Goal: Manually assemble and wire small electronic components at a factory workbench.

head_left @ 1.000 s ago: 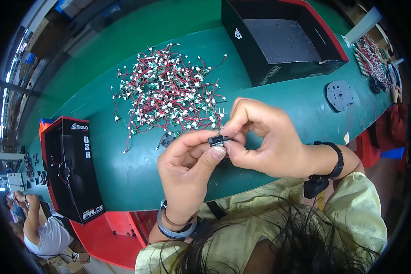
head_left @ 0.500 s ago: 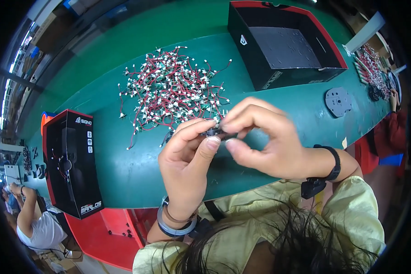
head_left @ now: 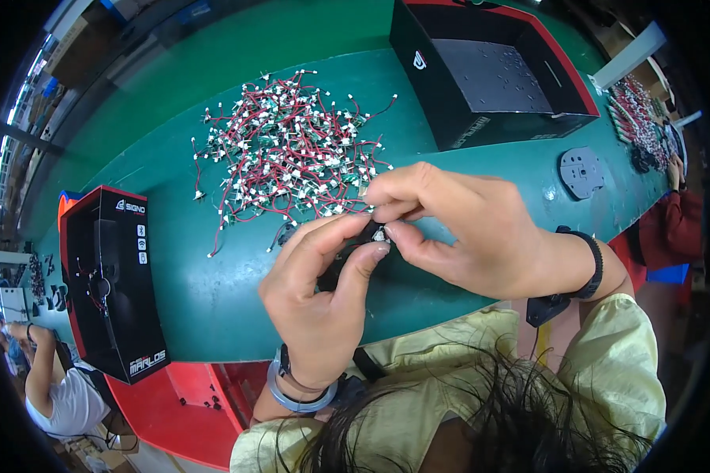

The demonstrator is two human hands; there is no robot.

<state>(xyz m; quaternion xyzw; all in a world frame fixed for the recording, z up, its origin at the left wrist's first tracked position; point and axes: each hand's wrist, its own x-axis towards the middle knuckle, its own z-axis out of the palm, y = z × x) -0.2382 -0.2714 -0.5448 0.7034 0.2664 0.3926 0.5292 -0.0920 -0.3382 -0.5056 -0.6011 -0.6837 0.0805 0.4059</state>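
A small black plastic part [head_left: 366, 232] with a whitish connector-like piece [head_left: 380, 236] sits between my two hands, above the table. My left hand [head_left: 315, 288] pinches it between thumb and fingers. My right hand [head_left: 481, 229] is closed from the other side, its thumb and fingertips against the part. The fingers cover most of it, so its full shape is hidden. Just beyond my hands lies a loose pile of small white connectors with red wires [head_left: 292, 150] and bits of green board.
A black open box with red edges [head_left: 450, 110] stands at the far right, small bits inside. Another black box [head_left: 134, 307] stands at the left. A dark grey plastic plate [head_left: 581, 173] lies right. Below the edge is a red bin [head_left: 173, 418]. Co-workers sit at both sides.
My right fingers have closed in on the part, and my left hand has shifted slightly left and turned. The whitish piece now shows between the thumbs. The view has shifted slightly.
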